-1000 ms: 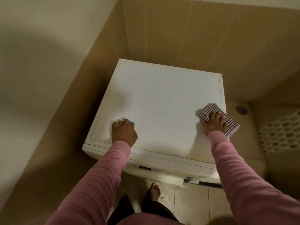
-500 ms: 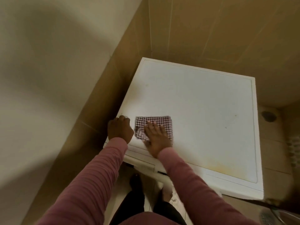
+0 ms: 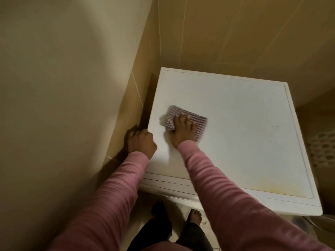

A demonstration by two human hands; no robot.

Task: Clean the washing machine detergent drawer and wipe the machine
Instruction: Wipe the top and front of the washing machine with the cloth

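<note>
The right hand (image 3: 181, 130) presses flat, fingers spread, on a checked cloth (image 3: 188, 122) near the washing machine's (image 3: 244, 133) left edge. The left hand (image 3: 141, 142), curled closed, braces there. Risk: the cloth may bunch or miss the yellow stain (image 3: 272, 190).

Dim, warm yellowish light is falling from above, brightening the washing machine lid (image 3: 235, 124). The checked cloth (image 3: 184, 124) is smearing with motion blur. Soft shadows are gathering along the tiled wall (image 3: 126, 115) at left. Wide-angle distortion is bending the frame's edges.
</note>
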